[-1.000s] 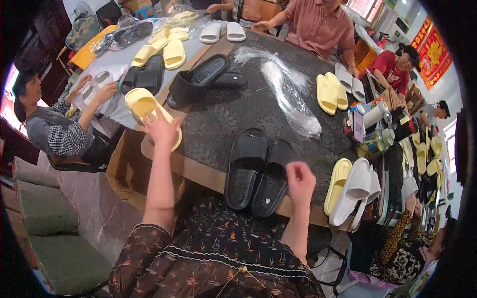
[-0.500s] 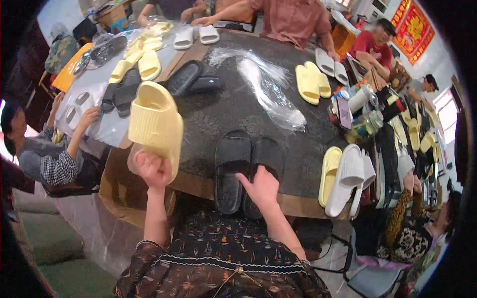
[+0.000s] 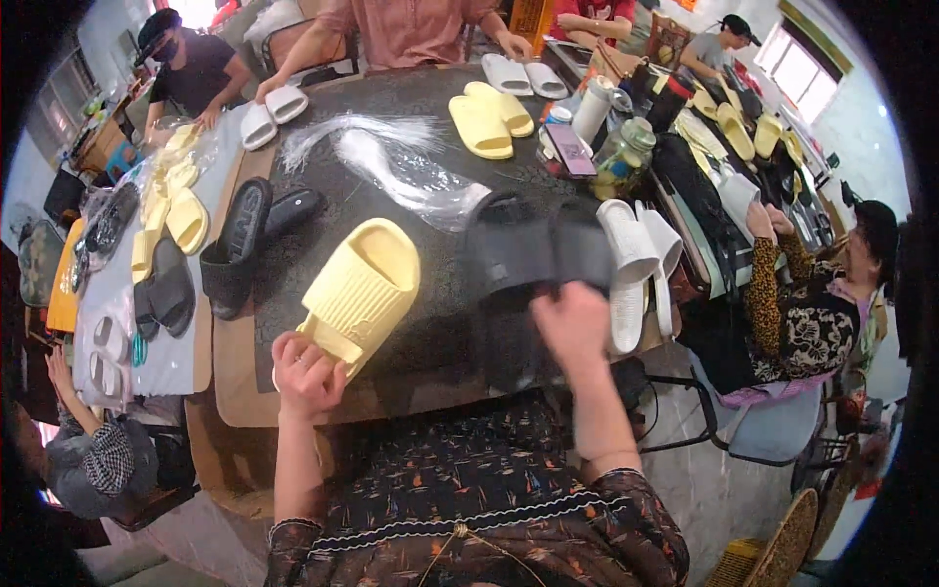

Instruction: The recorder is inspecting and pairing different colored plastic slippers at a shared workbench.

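Raised lettering is seen along the footbed of one of the left black slippers (image 3: 240, 230); a pale spot inside its neighbour is too small to be made out. A small moulded emblem is borne on the strap of the yellow slipper (image 3: 362, 293), but its shape cannot be told for certain. On the phone (image 3: 570, 152), propped beside the glass jar (image 3: 626, 157), a lit screen is shown whose contents are too small to be read.

The yellow slipper is held by the left hand (image 3: 308, 377), whose fingers are closed round its near end, above the front part of the dark table (image 3: 440, 293). Part of that end is hidden by the fingers. The right hand (image 3: 572, 328) is curled at the black pair (image 3: 504, 249); both are blurred, and whether the pair is gripped or only touched cannot be told. The lower part of the pair is lost against the dark tabletop.

The white pair (image 3: 629, 245) is set just right of the black one, one slipper partly covered by the other. The clear cords (image 3: 377, 171) are spread farther back. The head of the pink-shirted person (image 3: 406, 29) is cut off by the upper edge.
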Demonstrator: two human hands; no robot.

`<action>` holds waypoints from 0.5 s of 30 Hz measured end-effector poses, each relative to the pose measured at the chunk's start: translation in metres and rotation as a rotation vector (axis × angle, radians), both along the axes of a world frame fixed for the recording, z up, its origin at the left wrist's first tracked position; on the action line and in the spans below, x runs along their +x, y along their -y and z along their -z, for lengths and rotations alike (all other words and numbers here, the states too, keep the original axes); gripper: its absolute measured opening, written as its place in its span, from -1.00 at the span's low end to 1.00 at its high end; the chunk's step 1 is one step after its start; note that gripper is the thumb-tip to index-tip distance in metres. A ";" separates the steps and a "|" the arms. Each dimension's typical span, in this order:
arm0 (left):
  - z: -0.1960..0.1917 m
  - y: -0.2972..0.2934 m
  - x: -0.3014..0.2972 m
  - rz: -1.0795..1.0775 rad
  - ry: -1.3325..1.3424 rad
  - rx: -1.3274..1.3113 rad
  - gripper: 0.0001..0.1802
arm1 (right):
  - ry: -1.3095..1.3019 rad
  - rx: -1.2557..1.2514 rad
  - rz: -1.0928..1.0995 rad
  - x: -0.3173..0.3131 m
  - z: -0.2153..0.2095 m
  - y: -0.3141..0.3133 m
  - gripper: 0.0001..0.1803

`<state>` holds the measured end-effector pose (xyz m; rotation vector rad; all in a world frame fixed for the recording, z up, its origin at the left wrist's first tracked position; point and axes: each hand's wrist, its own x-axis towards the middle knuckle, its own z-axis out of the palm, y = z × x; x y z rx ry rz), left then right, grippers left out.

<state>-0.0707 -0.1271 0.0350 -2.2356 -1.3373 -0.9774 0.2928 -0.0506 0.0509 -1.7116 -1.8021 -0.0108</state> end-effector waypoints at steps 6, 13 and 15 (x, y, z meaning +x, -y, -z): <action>0.004 -0.018 0.012 0.352 -0.051 -0.099 -0.81 | 0.191 0.218 0.436 0.121 -0.051 -0.058 -0.62; 0.025 -0.040 0.019 0.448 -0.093 -0.211 -0.68 | 0.003 -0.019 0.447 0.198 -0.035 -0.114 -0.55; 0.027 -0.042 0.020 0.290 -0.053 -0.228 -0.56 | -0.038 -0.170 0.421 0.198 -0.029 -0.114 -0.33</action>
